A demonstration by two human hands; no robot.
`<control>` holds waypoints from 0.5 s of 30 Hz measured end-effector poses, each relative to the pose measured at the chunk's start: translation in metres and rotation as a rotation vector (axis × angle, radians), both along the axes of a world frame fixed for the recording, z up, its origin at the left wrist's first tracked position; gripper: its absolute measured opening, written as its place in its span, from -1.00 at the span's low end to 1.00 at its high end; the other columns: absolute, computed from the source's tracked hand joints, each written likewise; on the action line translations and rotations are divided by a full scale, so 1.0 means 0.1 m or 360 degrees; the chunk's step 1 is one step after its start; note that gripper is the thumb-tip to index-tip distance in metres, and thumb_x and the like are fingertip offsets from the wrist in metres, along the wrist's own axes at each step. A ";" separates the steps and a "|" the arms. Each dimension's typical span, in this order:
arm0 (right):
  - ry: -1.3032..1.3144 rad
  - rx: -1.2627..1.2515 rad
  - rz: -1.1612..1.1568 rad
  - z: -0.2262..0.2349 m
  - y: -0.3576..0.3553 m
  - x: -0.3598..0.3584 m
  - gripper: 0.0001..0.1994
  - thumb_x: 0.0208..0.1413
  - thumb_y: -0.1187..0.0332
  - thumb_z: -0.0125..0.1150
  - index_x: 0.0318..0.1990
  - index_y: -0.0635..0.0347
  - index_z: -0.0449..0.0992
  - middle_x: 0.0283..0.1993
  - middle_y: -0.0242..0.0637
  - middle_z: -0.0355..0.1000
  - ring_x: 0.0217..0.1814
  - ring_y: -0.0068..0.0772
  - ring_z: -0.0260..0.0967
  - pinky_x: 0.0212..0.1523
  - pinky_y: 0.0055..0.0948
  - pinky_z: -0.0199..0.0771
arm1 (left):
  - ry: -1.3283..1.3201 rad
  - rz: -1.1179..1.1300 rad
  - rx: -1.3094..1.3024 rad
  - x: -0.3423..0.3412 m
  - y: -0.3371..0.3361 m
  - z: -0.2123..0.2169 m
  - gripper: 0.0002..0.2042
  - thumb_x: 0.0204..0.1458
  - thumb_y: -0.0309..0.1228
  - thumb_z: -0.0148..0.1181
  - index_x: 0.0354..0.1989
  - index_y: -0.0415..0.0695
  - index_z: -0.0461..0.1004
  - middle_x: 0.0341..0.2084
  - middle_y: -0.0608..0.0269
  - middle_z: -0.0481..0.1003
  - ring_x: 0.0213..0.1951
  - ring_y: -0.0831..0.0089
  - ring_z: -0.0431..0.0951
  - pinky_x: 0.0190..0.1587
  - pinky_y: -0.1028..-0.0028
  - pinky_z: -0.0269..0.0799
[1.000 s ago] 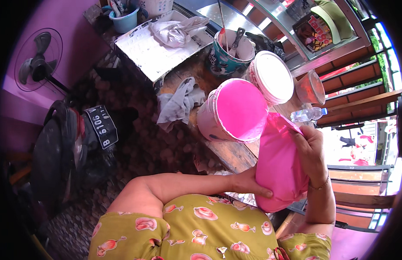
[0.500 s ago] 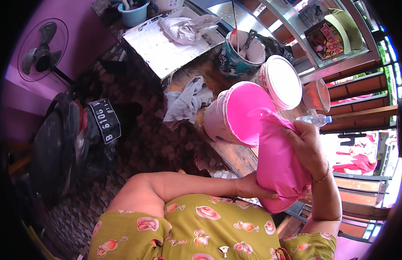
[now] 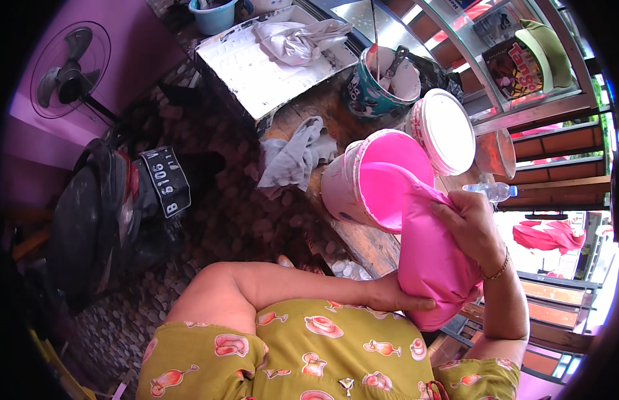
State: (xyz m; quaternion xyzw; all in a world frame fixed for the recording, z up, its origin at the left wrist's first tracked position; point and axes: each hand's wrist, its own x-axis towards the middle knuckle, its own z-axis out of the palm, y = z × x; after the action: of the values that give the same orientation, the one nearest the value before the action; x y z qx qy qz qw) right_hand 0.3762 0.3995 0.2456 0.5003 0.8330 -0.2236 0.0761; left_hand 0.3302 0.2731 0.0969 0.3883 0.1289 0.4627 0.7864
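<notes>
Pink bag (image 3: 433,267) rests tilted with its mouth in the pink-filled bucket (image 3: 376,183) on the wooden bench (image 3: 369,247), my left hand (image 3: 396,297) cupping underneath, my right hand (image 3: 473,230) wrapped closed on top.

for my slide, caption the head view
Both hands tip a pink bag of paint into a pink bucket.

Two hands: the left (image 3: 396,297) under the one pink bag (image 3: 433,267), the right (image 3: 473,230) on its side. Buckets, three on the desk (image 3: 369,243): a pink-filled one (image 3: 363,183), a teal one (image 3: 376,90) holding tools, a small blue one (image 3: 213,15) at the far end. One white lid (image 3: 449,130). Two rags: one grey (image 3: 296,157), one pale (image 3: 296,40) on the single white tray (image 3: 256,73). One water bottle (image 3: 493,192). One fan (image 3: 66,70), one motorbike (image 3: 116,207).
</notes>
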 end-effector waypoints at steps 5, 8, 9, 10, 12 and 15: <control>0.0034 0.0020 0.0020 -0.06 0.02 0.08 -0.70 0.03 0.30 0.18 -0.59 0.36 0.38 -0.72 -0.42 0.13 -0.61 -0.69 0.01 -0.62 -0.47 0.11 | -0.0016 -0.0011 -0.0030 0.04 0.00 0.00 -0.19 -0.12 -0.07 0.30 0.22 -0.24 0.02 0.16 0.04 0.17 0.20 0.29 0.16 0.25 0.36 0.08; 0.0034 -0.0006 0.0005 -0.07 0.03 0.12 -0.70 0.04 0.30 0.18 -0.59 0.36 0.38 -0.72 -0.41 0.13 -0.61 -0.69 0.02 -0.62 -0.47 0.11 | 0.0014 -0.0004 -0.0051 0.07 -0.01 -0.02 -0.20 -0.11 -0.07 0.29 0.21 -0.23 0.05 0.15 0.04 0.20 0.19 0.29 0.18 0.24 0.36 0.09; 0.0021 -0.0007 0.0014 -0.06 0.03 0.13 -0.70 0.03 0.30 0.18 -0.59 0.36 0.38 -0.72 -0.40 0.13 -0.60 -0.69 0.02 -0.61 -0.47 0.11 | 0.0019 -0.0004 -0.0037 0.09 0.00 -0.02 -0.21 -0.11 -0.07 0.29 0.21 -0.23 0.05 0.14 0.04 0.20 0.19 0.29 0.18 0.23 0.36 0.10; 0.0022 -0.0007 0.0009 -0.04 0.03 0.13 -0.70 0.03 0.30 0.18 -0.59 0.36 0.38 -0.72 -0.40 0.13 -0.60 -0.69 0.02 -0.61 -0.47 0.11 | 0.0023 -0.0003 -0.0023 0.10 0.00 -0.03 -0.22 -0.10 -0.06 0.28 0.20 -0.23 0.06 0.14 0.04 0.20 0.19 0.29 0.19 0.23 0.36 0.10; -0.0034 -0.0028 -0.0033 -0.01 0.01 0.11 -0.69 0.03 0.27 0.17 -0.56 0.36 0.38 -0.68 -0.07 0.23 -0.65 -0.33 0.13 -0.53 -0.32 0.23 | 0.0044 -0.0017 -0.0010 0.10 0.01 -0.02 -0.23 -0.09 -0.06 0.27 0.20 -0.23 0.06 0.14 0.03 0.20 0.19 0.29 0.19 0.23 0.36 0.10; -0.0007 -0.0023 -0.0003 0.01 0.01 0.11 -0.70 0.04 0.27 0.16 -0.56 0.36 0.38 -0.68 -0.05 0.23 -0.66 -0.32 0.13 -0.54 -0.32 0.22 | 0.0070 -0.0022 0.0015 0.09 0.03 0.01 -0.23 -0.08 -0.05 0.26 0.20 -0.23 0.06 0.14 0.03 0.19 0.19 0.29 0.18 0.23 0.36 0.10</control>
State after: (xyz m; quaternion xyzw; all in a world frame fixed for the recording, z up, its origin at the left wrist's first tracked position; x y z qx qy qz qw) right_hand 0.3877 0.4007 0.2470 0.5011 0.8307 -0.2285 0.0812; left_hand 0.3397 0.2761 0.0974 0.4030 0.1413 0.4493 0.7847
